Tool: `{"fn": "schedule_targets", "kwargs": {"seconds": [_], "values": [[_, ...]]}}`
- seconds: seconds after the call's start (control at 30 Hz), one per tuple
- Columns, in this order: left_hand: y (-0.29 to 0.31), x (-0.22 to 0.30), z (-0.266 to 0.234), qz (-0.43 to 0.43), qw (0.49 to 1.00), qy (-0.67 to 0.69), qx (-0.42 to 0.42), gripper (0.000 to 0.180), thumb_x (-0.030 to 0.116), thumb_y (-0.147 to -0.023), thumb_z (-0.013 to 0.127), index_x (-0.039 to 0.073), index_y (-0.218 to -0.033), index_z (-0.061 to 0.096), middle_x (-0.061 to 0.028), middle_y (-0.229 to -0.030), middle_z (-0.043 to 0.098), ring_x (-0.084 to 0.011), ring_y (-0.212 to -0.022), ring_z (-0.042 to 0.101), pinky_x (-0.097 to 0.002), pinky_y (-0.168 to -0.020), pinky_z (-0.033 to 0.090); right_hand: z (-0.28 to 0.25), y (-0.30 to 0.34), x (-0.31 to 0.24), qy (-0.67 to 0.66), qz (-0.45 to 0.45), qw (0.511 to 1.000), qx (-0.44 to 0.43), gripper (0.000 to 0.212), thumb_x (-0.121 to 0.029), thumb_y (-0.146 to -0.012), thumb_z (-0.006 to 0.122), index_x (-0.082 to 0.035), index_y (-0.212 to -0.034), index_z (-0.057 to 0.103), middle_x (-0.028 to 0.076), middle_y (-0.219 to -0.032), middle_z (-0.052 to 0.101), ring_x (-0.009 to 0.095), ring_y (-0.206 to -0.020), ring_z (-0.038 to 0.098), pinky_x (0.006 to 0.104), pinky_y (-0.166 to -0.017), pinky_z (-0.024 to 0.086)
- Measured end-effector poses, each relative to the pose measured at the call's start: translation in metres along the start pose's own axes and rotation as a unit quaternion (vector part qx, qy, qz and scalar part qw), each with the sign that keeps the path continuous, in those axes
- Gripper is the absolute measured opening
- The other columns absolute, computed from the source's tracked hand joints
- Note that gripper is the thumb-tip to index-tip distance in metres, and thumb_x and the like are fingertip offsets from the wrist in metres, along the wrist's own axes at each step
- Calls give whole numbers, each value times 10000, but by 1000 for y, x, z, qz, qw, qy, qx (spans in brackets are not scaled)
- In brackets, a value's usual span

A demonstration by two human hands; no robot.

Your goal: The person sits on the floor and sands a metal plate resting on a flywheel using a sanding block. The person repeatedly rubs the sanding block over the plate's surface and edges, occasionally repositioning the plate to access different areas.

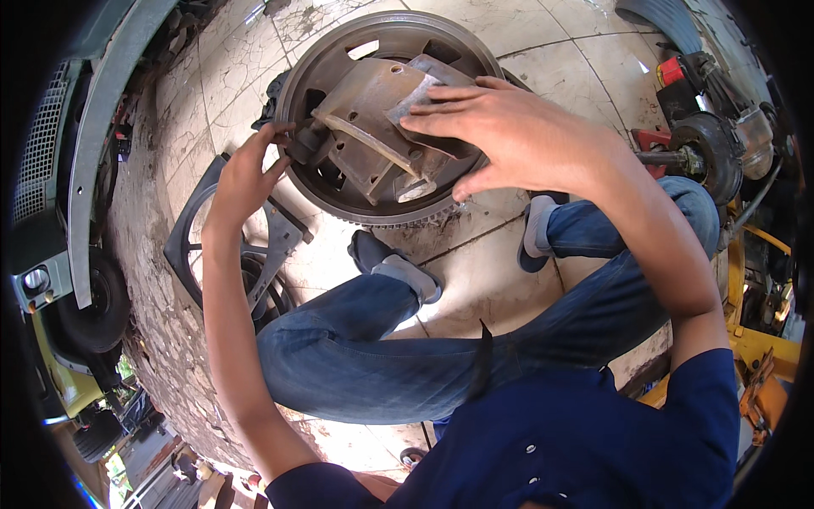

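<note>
A round metal wheel rim (390, 25) lies on the tiled floor in front of me. Curved, rusty brake shoes (365, 102) with bolt holes rest across it. At the rim's left side, my left hand (246, 174) pinches a short, dark, cylindrical metal piece (305, 144) between thumb and fingers. My right hand (509, 131) is open with fingers apart, over the right end of the shoes. Its fingertips lie at a greyish curved plate (411, 102), and whether they press on it I cannot tell. The thumb points down near the rim's lower right edge.
A black fan shroud (182, 229) lies on the floor to the left. My feet stand just below the rim. Greasy machine parts with a shaft (716, 157) are at the right, above a yellow metal frame (776, 352). A vehicle front with a grille (38, 153) is far left.
</note>
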State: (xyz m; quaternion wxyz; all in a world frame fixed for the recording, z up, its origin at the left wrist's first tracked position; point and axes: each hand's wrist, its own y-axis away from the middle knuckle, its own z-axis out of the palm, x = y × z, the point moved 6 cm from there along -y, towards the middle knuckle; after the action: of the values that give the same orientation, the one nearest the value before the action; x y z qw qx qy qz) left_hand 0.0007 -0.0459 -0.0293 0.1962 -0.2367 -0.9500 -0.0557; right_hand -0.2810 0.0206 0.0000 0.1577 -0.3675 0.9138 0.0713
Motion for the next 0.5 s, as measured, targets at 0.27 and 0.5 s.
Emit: {"fn": "schedule_targets", "kwargs": {"seconds": [0.27, 0.5], "values": [[-1, -22, 1, -13, 1000, 2, 18, 316, 116, -831, 748, 56, -1096, 585, -105, -988, 700, -339, -952, 675, -397, -832, 510, -6, -3, 2, -33, 0, 999, 16, 767, -266, -742, 838, -88, -1421, 530, 98, -1426, 556, 291, -1361, 476, 448, -1125, 404], [-8, 3, -1, 33, 999, -28, 13, 429, 146, -808, 772, 99, -1203, 610, -71, -922, 682, -318, -948, 656, -431, -880, 490, 8, -6, 3, 50, -2, 996, 80, 767, -276, -775, 815, -112, -1452, 495, 94, -1463, 517, 278, -1373, 463, 492, -1146, 374]]}}
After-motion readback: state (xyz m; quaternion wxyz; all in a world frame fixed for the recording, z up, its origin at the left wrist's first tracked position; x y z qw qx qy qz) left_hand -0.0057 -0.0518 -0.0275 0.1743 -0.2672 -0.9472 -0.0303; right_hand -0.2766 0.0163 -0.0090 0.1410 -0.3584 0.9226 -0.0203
